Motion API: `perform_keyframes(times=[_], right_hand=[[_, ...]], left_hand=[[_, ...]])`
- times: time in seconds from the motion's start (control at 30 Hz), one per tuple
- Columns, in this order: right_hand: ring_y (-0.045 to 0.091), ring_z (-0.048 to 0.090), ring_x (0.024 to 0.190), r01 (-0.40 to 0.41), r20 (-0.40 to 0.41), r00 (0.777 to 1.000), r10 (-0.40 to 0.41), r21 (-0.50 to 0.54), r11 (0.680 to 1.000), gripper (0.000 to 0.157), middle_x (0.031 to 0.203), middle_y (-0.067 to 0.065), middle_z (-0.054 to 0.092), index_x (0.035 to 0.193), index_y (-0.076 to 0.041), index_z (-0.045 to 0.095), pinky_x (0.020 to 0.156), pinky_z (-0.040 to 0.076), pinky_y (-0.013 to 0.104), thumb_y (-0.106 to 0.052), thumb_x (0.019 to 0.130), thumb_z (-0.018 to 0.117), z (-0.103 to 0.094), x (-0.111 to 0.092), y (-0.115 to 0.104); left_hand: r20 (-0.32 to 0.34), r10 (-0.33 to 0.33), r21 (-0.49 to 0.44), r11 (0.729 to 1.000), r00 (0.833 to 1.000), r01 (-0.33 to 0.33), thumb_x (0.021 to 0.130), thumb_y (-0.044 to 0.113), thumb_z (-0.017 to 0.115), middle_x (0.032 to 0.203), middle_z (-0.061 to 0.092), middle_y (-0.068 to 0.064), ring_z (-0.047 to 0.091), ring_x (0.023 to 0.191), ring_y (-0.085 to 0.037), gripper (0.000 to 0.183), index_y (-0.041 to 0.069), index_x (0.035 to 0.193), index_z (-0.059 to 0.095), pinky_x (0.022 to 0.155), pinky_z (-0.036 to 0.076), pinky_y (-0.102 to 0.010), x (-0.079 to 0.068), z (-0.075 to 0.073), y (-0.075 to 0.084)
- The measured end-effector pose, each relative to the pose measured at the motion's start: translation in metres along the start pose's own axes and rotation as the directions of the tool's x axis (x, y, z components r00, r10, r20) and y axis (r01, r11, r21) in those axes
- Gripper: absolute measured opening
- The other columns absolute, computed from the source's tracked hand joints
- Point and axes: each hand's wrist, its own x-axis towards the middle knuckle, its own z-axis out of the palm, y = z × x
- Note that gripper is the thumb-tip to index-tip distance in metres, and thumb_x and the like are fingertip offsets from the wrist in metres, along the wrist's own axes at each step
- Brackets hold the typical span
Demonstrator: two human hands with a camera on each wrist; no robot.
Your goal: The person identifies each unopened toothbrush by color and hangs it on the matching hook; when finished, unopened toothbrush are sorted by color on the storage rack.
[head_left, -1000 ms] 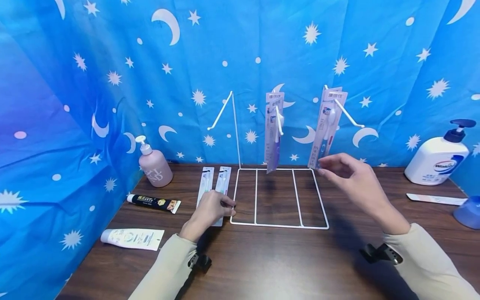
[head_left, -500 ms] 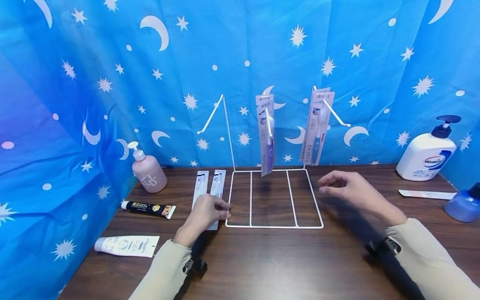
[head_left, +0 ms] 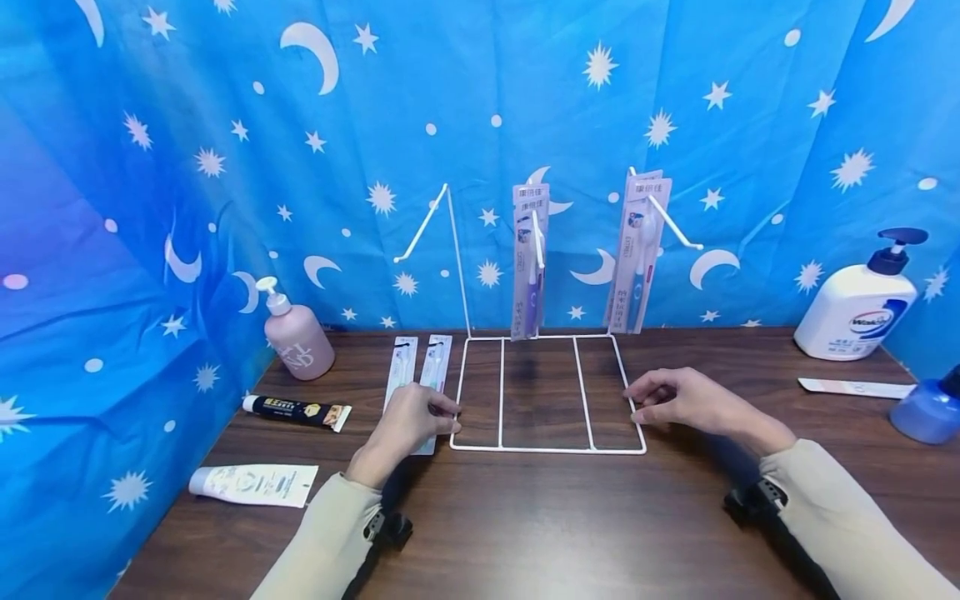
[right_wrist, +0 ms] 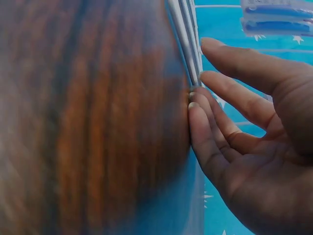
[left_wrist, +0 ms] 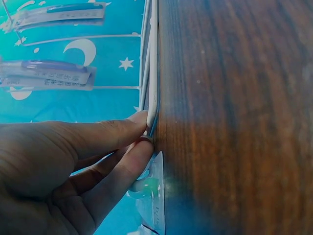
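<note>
We saw slim white-packaged toothbrushes [head_left: 436, 365] half-hidden by the left hand [head_left: 405, 421], which pinched the white rectangular-based wire rack [head_left: 547, 451]; the right hand [head_left: 688, 401] gaped loosely alongside.

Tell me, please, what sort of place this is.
Probably a staged toiletries display on a tabletop: packaged toothbrushes hang from a white wire rack, and a blue moon-and-star curtain hangs behind. The room beyond it does not show.
</note>
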Motion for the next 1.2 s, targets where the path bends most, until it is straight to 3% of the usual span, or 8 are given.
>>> perform_keyframes(times=[0.1,0.5,0.93,1.2], right_hand=[[0.020,0.055,0.082,0.026,-0.006,1.000,-0.027,-0.032,0.999,0.035,0.094,0.002,0.067,0.110,-0.008,0.070,0.069,0.047,0.027,-0.026,0.082,0.078,0.002,0.001,0.000],[0.019,0.053,0.081,-0.025,-0.035,0.999,0.024,-0.047,0.999,0.033,0.087,-0.001,0.064,0.106,-0.009,0.071,0.069,0.044,0.029,-0.025,0.079,0.080,0.006,0.001,0.000],[0.019,0.053,0.081,-0.035,-0.023,0.999,0.034,-0.047,0.998,0.033,0.087,0.000,0.063,0.107,-0.008,0.070,0.070,0.044,0.029,-0.023,0.079,0.081,0.008,0.007,0.002],[0.019,0.053,0.081,-0.058,-0.026,0.998,0.057,-0.034,0.998,0.034,0.088,0.001,0.063,0.106,-0.007,0.070,0.070,0.044,0.030,-0.024,0.079,0.081,0.008,0.006,0.000]], left_hand=[[0.000,-0.006,-0.002,1.000,1.000,0.006,0.075,0.016,0.084,0.086,0.073,0.004,0.059,0.080,-0.012,0.016,0.015,0.091,0.079,0.079,0.048,-0.035,0.001,0.001,0.000],[-0.020,0.016,-0.003,1.000,1.000,-0.016,0.073,0.016,0.085,0.082,0.072,0.007,0.060,0.079,-0.010,0.016,0.016,0.088,0.079,0.078,0.048,-0.035,0.002,0.003,0.001],[0.003,0.042,0.004,0.999,0.999,-0.042,0.076,0.014,0.083,0.078,0.070,0.008,0.056,0.069,-0.009,0.015,0.013,0.090,0.078,0.066,0.047,-0.029,0.005,-0.006,0.003],[-0.092,0.026,0.060,0.998,0.995,-0.020,0.081,0.019,0.080,0.092,0.072,0.002,0.060,0.079,-0.014,0.019,0.013,0.098,0.077,0.077,0.048,-0.035,0.025,-0.025,0.009]])
